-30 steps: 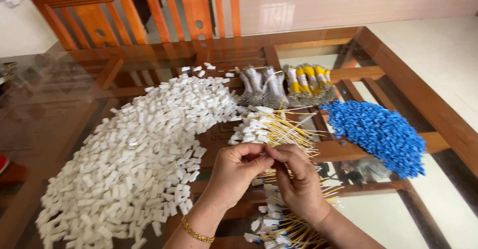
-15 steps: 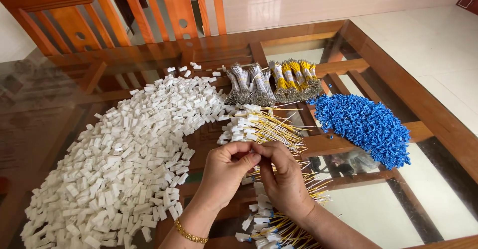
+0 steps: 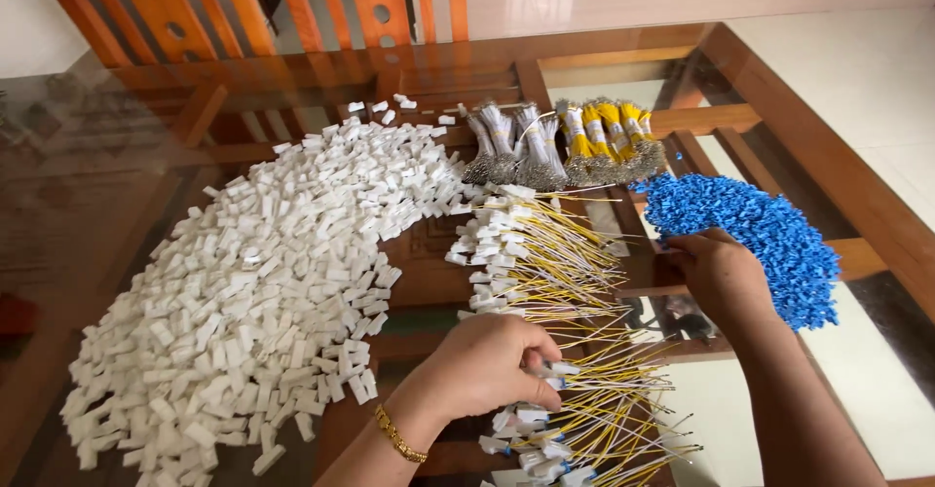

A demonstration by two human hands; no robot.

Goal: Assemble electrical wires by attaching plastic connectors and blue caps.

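We are pinching a white connector with yellow wires [image 3: 557, 372] between the fingertips of our left hand [image 3: 484, 362], right over the row of finished wire pieces [image 3: 545, 292] running between our hands. Our right hand [image 3: 719, 275] is reaching, fingers curled, into the near edge of the blue pile [image 3: 755, 224]; whether it is gripping anything, we cannot tell. The big white heap [image 3: 253, 282] is lying beyond our left hand.

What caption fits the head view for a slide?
Left hand pinches a wired white connector; right hand reaches into the blue pieces.
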